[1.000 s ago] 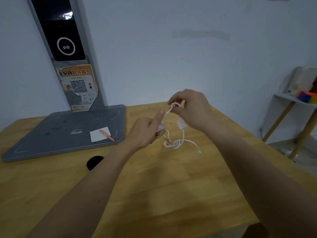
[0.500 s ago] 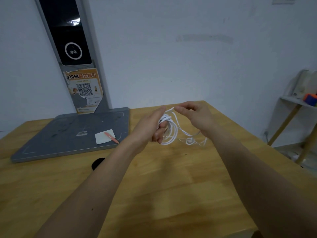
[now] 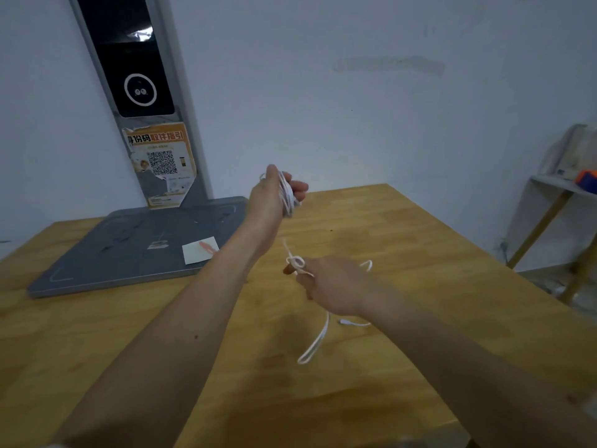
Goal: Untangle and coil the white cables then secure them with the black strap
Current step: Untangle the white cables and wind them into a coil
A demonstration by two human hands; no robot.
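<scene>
My left hand is raised above the table and grips a bundle of coiled white cable. From it a strand runs down to my right hand, which is lower and nearer and pinches a small knotted loop of the cable. A long loose loop of white cable hangs below the right hand, and a plug end sticks out beside the wrist. No black strap is visible.
The wooden table ends at a right edge. A grey device base with an upright post stands at the back left, with a white paper and an orange pen on it. A shelf stands far right.
My left hand has lifted up and back with the coiled bundle. My right hand has dropped down and toward me, drawing out the cable, so a long loop now hangs free.
</scene>
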